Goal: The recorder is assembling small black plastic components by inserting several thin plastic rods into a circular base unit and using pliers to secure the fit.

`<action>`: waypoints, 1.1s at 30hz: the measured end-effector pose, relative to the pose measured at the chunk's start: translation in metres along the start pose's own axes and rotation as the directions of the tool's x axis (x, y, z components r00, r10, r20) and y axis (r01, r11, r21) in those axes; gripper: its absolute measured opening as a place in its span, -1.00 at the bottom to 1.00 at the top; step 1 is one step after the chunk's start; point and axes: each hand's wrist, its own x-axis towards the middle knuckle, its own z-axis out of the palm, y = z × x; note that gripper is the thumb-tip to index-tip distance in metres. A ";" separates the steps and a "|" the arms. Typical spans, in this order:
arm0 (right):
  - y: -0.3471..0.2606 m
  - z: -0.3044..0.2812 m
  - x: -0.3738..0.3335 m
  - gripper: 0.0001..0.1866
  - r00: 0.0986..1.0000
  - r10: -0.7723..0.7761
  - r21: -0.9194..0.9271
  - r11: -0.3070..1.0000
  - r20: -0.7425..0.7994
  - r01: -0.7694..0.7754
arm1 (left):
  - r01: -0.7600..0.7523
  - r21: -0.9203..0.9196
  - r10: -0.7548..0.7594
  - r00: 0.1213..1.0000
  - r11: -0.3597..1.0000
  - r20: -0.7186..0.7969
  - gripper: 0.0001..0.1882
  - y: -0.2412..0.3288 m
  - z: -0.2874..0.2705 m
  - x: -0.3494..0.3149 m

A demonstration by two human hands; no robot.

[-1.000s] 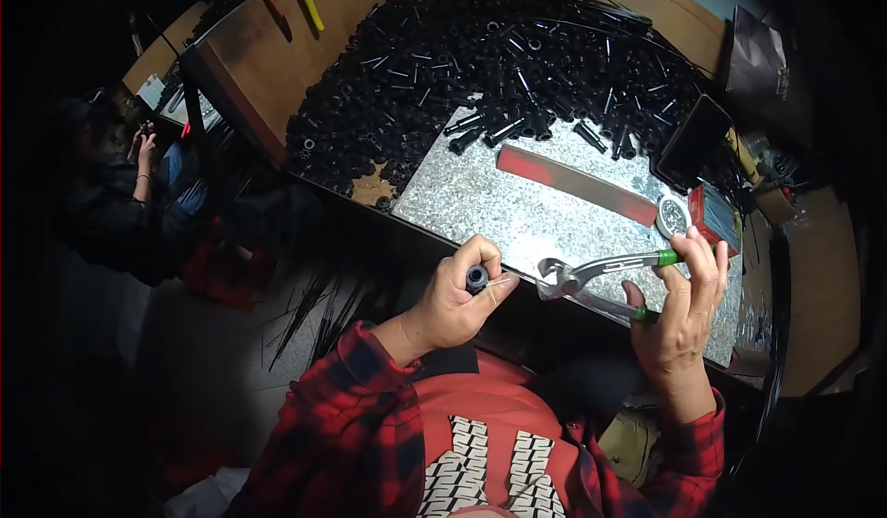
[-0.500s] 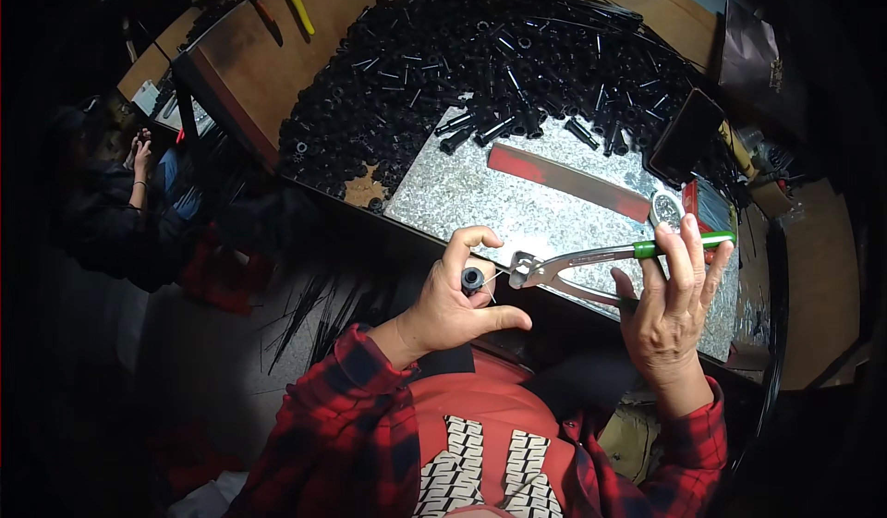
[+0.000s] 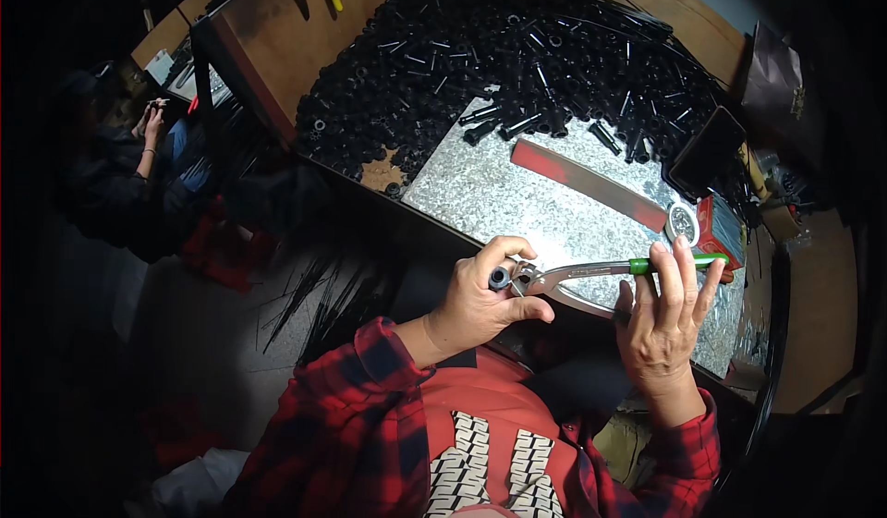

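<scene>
My left hand (image 3: 471, 305) is curled round a small black tubular part (image 3: 500, 279), its round end facing up between the thumb and fingers. In my right hand (image 3: 661, 329) are pliers (image 3: 582, 268) with green-covered handles. Their metal jaws lie right beside the black part, between the left thumb and forefinger. Whether the jaws grip anything is too small to tell. Several right fingers stretch over the upper handle, while the lower handle is partly hidden by the hand. Both hands are at the near edge of a speckled grey work plate (image 3: 480, 181).
A large heap of black tubular parts (image 3: 416, 84) covers the back of the bench. A red-sided bar (image 3: 587, 183), a round dish of small bits (image 3: 682, 223), a red box (image 3: 721, 231) and a dark phone-like slab (image 3: 707, 153) lie nearby. A co-worker (image 3: 115, 167) sits far left.
The gap between the pliers' jaws and the black part has closed. The thin wire seen between them earlier is now hard to make out. The whole view has shifted slightly.
</scene>
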 end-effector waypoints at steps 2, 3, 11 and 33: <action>-0.002 -0.005 0.003 -0.78 0.999 -0.001 0.007 1.000 0.035 0.001 | -0.045 -0.113 0.036 0.996 0.993 -0.080 -0.42 -0.007 0.007 0.002; -0.003 -0.005 0.001 -0.78 0.999 -0.010 0.011 1.000 0.033 0.009 | -0.046 -0.112 0.036 0.995 0.993 -0.090 -0.42 -0.009 0.006 0.000; -0.006 -0.012 -0.006 -0.69 1.000 -0.005 0.076 0.997 0.006 0.004 | -0.024 0.029 0.027 0.996 0.999 -0.083 -0.41 -0.008 -0.002 -0.002; -0.018 -0.015 -0.045 -0.69 0.591 -0.284 0.623 0.031 0.755 -0.782 | -0.128 -0.076 0.144 0.950 0.989 0.278 -0.29 -0.007 -0.027 0.006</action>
